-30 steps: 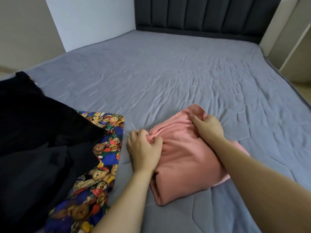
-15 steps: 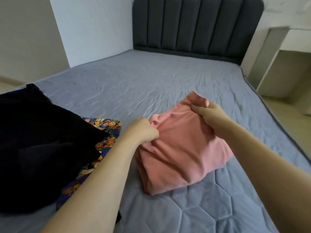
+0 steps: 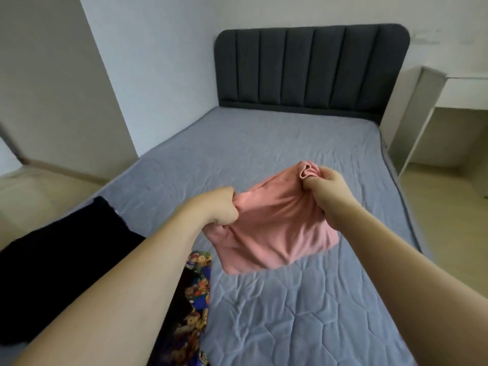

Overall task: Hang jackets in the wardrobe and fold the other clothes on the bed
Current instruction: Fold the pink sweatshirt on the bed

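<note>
Two bare hands hold up a soft pink cloth garment (image 3: 274,231) over the grey-blue quilted bed cover (image 3: 290,307). The left hand (image 3: 220,210) is squeezed into a fist, and its fingers (image 3: 224,221) pinch the near-left corner of the pink garment. The right hand (image 3: 328,187) is squeezed shut too, and its fingers (image 3: 313,180) bunch up the far-right corner, so a little roll of pink cloth pokes out just past them. The pink garment hangs down between the two fists and sags below the fingers. I cannot tell if its bottom edge touches the bed cover. Down and to the left of the left fingers, under the left arm, lies a dark black piece of clothing (image 3: 63,265). Beside it, closer to the pink garment, lies a bright cloth with a teddy bear print (image 3: 196,307). Far beyond the fingers stands a dark grey padded headboard (image 3: 311,72). Off to the right of the right fingers is a white shelf unit (image 3: 422,120).
</note>
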Demonstrator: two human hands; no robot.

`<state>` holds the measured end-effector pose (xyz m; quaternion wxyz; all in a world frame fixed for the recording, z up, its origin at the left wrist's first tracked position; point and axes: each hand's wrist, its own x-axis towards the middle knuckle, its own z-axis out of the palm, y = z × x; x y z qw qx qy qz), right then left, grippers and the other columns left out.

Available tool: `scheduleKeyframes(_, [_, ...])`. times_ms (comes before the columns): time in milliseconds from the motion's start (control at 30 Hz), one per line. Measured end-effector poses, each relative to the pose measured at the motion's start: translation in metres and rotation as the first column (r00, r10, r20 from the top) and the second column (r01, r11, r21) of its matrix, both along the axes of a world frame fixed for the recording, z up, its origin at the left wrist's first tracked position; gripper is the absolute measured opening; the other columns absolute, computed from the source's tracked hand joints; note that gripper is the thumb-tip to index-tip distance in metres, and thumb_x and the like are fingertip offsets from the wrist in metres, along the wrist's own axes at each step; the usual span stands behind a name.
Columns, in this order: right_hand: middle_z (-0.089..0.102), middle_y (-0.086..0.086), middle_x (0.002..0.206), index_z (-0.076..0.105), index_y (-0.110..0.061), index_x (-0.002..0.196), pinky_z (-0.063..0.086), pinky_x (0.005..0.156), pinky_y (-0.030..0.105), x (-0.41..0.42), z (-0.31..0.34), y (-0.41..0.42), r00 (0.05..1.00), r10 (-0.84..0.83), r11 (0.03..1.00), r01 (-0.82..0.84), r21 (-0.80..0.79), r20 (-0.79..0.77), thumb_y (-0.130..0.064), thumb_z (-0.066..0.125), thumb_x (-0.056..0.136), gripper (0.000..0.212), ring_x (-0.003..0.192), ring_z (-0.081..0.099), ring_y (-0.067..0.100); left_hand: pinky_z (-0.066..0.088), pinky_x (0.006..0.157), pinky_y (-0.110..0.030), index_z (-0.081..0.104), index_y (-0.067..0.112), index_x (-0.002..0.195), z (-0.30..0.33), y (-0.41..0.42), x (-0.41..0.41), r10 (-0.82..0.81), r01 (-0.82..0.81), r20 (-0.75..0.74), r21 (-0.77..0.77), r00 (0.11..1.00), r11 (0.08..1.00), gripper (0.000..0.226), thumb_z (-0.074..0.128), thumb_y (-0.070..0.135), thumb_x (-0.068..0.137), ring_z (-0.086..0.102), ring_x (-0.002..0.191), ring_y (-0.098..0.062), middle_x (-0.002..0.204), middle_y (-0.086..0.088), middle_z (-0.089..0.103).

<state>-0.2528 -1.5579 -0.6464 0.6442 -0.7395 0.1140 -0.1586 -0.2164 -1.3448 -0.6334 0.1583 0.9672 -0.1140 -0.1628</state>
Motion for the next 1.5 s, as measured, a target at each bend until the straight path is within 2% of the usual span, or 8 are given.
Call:
scheduleKeyframes(367, [0.034,-0.004,0.062,0.039,-0.019,0.065,0.029,0.056,0.031,0.033,0.412,0.222,1.0,0.029,0.99,-0.03,0.141,0.007,-0.036,0.048,0.092,0.034,0.058,0.032,0.015,0.053,0.047,-0.028,0.065,0.023,0.098,0.429,0.218,-0.035,0.174,-0.183,-0.172,-0.038,0.97,0.982,0.035,0.081,0.039,0.071,0.065,0.069,-0.018,0.08,0.001,0.068])
scheduleKeyframes(500, [0.034,-0.006,0.06,0.031,-0.019,0.06,0.032,0.055,0.032,0.035,0.503,0.342,0.992,0.097,0.989,-0.105,0.1,0.074,-0.05,0.05,0.087,0.046,0.057,0.034,0.014,0.06,0.079,-0.042,0.07,0.03,0.1,0.515,0.328,-0.063,0.303,-0.322,-0.157,-0.114,0.94,0.94,0.071,0.068,0.08,0.05,0.07,0.088,-0.021,0.095,0.0,0.073])
scheduleKeyframes(600, [0.036,-0.004,0.06,0.032,-0.017,0.061,0.033,0.058,0.032,0.047,0.545,0.425,0.985,0.137,0.986,-0.145,0.077,0.101,-0.045,0.046,0.091,0.044,0.059,0.037,0.017,0.059,0.075,-0.05,0.065,0.028,0.095,0.553,0.402,-0.074,0.378,-0.383,-0.062,-0.158,0.924,0.91,0.035,0.074,0.051,0.07,0.069,0.091,-0.027,0.102,-0.007,0.071])
scheduleKeyframes(733, [0.049,-0.002,0.074,0.046,-0.017,0.074,0.042,0.074,0.036,0.075,0.583,0.524,0.965,0.19,0.978,-0.202,0.055,0.182,-0.045,0.043,0.093,0.034,0.075,0.048,0.021,0.046,0.053,-0.027,0.049,0.023,0.08,0.593,0.489,-0.068,0.514,-0.492,0.127,-0.169,0.849,0.854,0.02,0.062,0.008,0.076,0.059,0.074,-0.023,0.094,-0.008,0.059])
scheduleKeyframes(967, [0.059,0.002,0.099,0.054,-0.011,0.112,0.043,0.09,0.035,0.137,0.61,0.678,0.896,0.301,0.952,-0.304,-0.045,0.326,-0.035,0.041,0.099,0.03,0.1,0.057,0.024,0.06,0.06,-0.04,0.051,0.014,0.109,0.613,0.638,-0.041,0.705,-0.693,0.132,-0.127,0.697,0.709,0.031,0.032,0.004,0.086,0.068,0.073,-0.033,0.104,-0.017,0.059])
scheduleKeyframes(1167, [0.055,-0.003,0.075,0.055,-0.009,0.09,0.032,0.068,0.029,0.208,0.627,0.805,0.741,0.539,0.841,-0.447,-0.304,0.401,-0.048,0.048,0.096,0.039,0.077,0.051,0.022,0.045,0.064,-0.032,0.052,0.022,0.098,0.63,0.766,0.025,0.639,-0.697,0.485,-0.081,0.597,0.712,0.024,0.043,0.004,0.084,0.054,0.079,-0.018,0.094,0.0,0.055])
scheduleKeyframes(1333, [0.051,-0.004,0.078,0.049,-0.011,0.09,0.032,0.069,0.029,0.261,0.655,0.937,0.663,0.629,0.777,-0.529,-0.342,0.405,-0.048,0.052,0.094,0.037,0.078,0.049,0.02,0.047,0.062,-0.033,0.057,0.011,0.081,0.654,0.884,0.062,0.716,-0.785,0.423,-0.019,0.555,0.62,0.011,0.047,0.007,0.079,0.055,0.069,-0.023,0.079,-0.006,0.056])
scheduleKeyframes(1500, [0.052,-0.005,0.077,0.048,-0.013,0.086,0.033,0.068,0.028,0.316,0.65,1.075,0.678,0.6,0.795,-0.564,-0.223,0.424,-0.046,0.049,0.096,0.034,0.077,0.053,0.021,0.039,0.06,-0.027,0.063,0.011,0.084,0.659,0.999,0.093,0.791,-0.75,0.324,-0.272,0.519,0.603,0.022,0.058,0.031,0.079,0.054,0.065,-0.016,0.073,-0.002,0.057])
